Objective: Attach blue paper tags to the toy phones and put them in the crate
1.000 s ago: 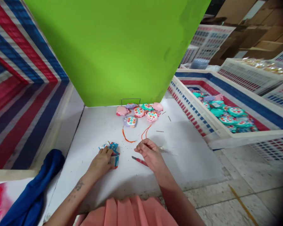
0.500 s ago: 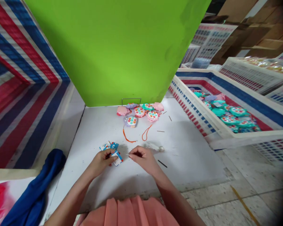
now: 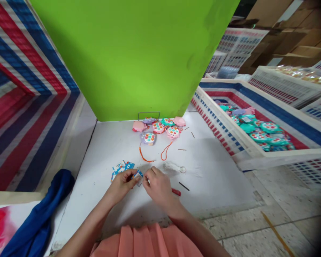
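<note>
My left hand (image 3: 124, 184) is closed on a small blue-and-white card (image 3: 139, 176), gripping its left side above the tabletop. At the card's right edge, my right hand (image 3: 156, 185) is closed in a pinch; its fingertips hide what is between them. Several more blue-and-white cards (image 3: 128, 165) lie overlapped just beyond my left hand. Right of my right hand rest a short red object (image 3: 176, 192) and a thin dark strip (image 3: 184, 186). A bundle of thin clear strands (image 3: 171, 166) with a ring lies beyond it.
Several pink, purple and teal animal-shaped toys (image 3: 158, 127) lie by the green panel (image 3: 139, 60), two with orange cords. A white crate (image 3: 240, 157) on the right holds many more. A blue cloth (image 3: 49, 207) hangs at left, near a striped-lined bin (image 3: 42, 142).
My right hand has moved left to meet the card, which my left hand has raised slightly and shifted right. The red object now shows beside my right wrist.
</note>
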Tool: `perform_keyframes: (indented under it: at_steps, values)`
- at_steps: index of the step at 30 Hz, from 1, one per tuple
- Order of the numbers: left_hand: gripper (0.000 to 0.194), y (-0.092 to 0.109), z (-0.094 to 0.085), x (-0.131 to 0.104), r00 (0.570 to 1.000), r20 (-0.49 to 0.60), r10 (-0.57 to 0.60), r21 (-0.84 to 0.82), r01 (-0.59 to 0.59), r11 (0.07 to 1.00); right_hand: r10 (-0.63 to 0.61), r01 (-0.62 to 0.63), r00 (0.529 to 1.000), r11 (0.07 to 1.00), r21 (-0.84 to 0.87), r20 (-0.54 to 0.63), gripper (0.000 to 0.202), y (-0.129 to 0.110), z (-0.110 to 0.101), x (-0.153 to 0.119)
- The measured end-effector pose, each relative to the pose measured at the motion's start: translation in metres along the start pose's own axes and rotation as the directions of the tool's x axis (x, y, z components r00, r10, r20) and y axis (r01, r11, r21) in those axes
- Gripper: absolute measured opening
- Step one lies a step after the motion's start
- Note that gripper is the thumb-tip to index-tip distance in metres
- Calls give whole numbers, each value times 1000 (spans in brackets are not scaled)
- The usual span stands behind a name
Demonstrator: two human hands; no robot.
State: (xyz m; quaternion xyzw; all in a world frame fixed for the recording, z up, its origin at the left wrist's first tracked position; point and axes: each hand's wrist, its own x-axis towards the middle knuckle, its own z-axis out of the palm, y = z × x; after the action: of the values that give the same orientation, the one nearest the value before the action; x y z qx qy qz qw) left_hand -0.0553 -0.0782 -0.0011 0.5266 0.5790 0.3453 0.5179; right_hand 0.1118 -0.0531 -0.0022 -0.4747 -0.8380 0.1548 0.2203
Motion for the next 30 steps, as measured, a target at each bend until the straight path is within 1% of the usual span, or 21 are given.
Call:
perform_keyframes:
  at_steps: [2, 7, 9, 11, 12, 14, 15, 16, 18, 19, 21, 23, 25, 28, 30]
  values:
    - [24, -1, 2, 1, 999, -15, 38, 31, -37, 999, -2, 1, 1000, 998, -65, -16, 9, -2, 1, -1]
    - [21, -2, 9, 0, 994, -69, 87, 41, -84, 996, 17, -20, 999, 994, -107, -29, 10, -5, 5, -1]
    - [21, -2, 12, -1, 990, -89, 112, 86, -104, 991, 22, -25, 999, 993, -112, -24, 10, -6, 6, -2]
    - [23, 0, 13, -3, 985, -103, 140, 146, -124, 982, 43, -44, 999, 997, -62, -29, 12, -5, 6, -1]
    - [25, 1, 12, -4, 983, -102, 155, 161, -137, 977, 57, -58, 998, 998, -4, -39, 12, -3, 6, 0]
    - [30, 4, 8, -5, 980, -69, 184, 128, -174, 976, 95, -83, 994, 978, 193, -56, 12, 1, 4, 2]
    - [31, 5, 6, -6, 980, -43, 193, 84, -189, 978, 120, -99, 992, 942, 321, -48, 11, 3, 3, 3]
    - [32, 6, 4, -6, 980, -21, 199, 35, -198, 980, 146, -120, 989, 884, 452, -22, 10, 5, 1, 4]
    - [31, 7, 2, -6, 980, -24, 197, -41, -198, 979, 188, -191, 979, 721, 667, 77, 10, 8, -1, 5]
    - [29, 7, 2, -5, 980, -54, 189, -68, -192, 979, 197, -237, 970, 632, 737, 143, 11, 8, -1, 5]
    - [23, 6, 4, -4, 978, -128, 167, -122, -182, 976, 199, -320, 947, 474, 821, 254, 14, 6, -1, 4]
    - [18, 5, 6, -3, 976, -166, 143, -171, -171, 970, 178, -357, 933, 358, 863, 312, 16, 4, 1, 2]
    - [15, 4, 7, -3, 972, -171, 159, -158, -186, 970, 167, -362, 931, 294, 885, 325, 17, 3, 3, 1]
    - [12, 6, 6, -5, 948, -179, 264, -22, -272, 962, 171, -360, 930, 256, 897, 325, 21, 4, 6, -1]
    - [13, 7, 5, -6, 930, -159, 332, 71, -325, 943, 165, -339, 937, 223, 914, 308, 26, 6, 6, -2]
